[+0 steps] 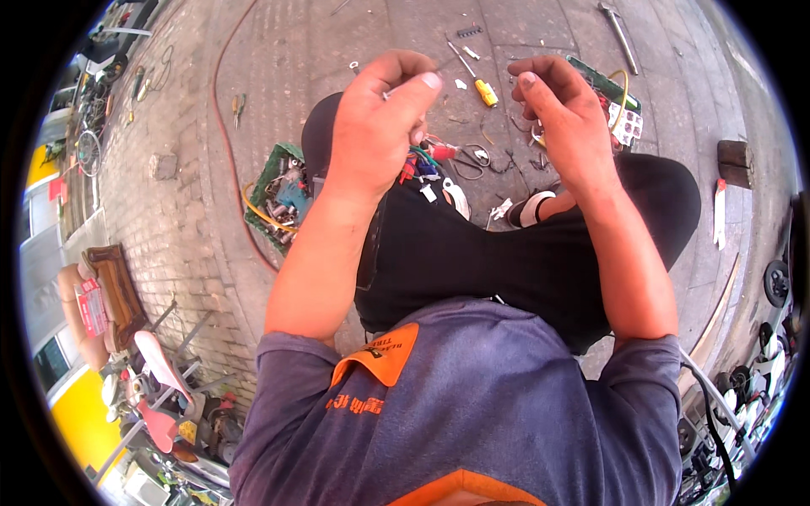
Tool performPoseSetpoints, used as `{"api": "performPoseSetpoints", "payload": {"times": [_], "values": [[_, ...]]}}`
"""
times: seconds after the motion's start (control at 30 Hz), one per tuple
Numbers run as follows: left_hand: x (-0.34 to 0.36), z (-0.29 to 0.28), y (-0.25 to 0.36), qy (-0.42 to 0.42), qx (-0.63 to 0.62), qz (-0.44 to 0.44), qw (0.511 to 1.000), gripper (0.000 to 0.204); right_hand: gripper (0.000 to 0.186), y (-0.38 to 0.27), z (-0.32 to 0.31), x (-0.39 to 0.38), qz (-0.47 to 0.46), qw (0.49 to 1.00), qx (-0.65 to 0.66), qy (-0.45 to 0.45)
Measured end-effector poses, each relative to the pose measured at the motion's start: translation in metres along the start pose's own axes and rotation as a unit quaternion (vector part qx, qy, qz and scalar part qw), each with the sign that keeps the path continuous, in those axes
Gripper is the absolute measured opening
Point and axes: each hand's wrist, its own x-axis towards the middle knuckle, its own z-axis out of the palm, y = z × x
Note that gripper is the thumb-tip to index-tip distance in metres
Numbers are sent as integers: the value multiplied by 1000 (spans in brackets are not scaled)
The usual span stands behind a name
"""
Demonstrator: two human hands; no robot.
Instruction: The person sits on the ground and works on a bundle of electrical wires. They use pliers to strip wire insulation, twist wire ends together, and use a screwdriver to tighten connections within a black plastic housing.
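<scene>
My left hand (371, 118) is raised over my left knee, its fingers curled and the thumb pressed against the index finger. A small pale bit shows by the curled fingers; what the pinch holds is too fine to name. Level with it and apart, my right hand (569, 114) is also closed, thumb against index finger, and its contents cannot be made out. Between the two, on the paving, lies a screwdriver (485, 93) with a yellow handle. Below it are a red-handled tool (439, 152) and a pair of scissors (472, 162). Coloured wires (413, 167) lie beside my left wrist.
Green baskets of parts stand at my left (260, 207) and beyond my right hand (582, 64). A reddish hose (219, 93) curves along the left. Pliers (239, 110), a long metal tool (620, 38) and a wooden block (734, 164) lie farther out. A brown armchair (118, 295) is at left.
</scene>
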Motion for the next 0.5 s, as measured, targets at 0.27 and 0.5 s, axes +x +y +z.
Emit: {"api": "performPoseSetpoints", "payload": {"times": [0.27, 0.5], "values": [[13, -8, 2, 11, -190, 1, 982, 23, 38, 115, 39, 142, -25, 819, -515, -253], [6, -16, -1, -5, -223, -40, 974, 25, 31, 302, 94, 99, 122, 611, -622, -474]]}}
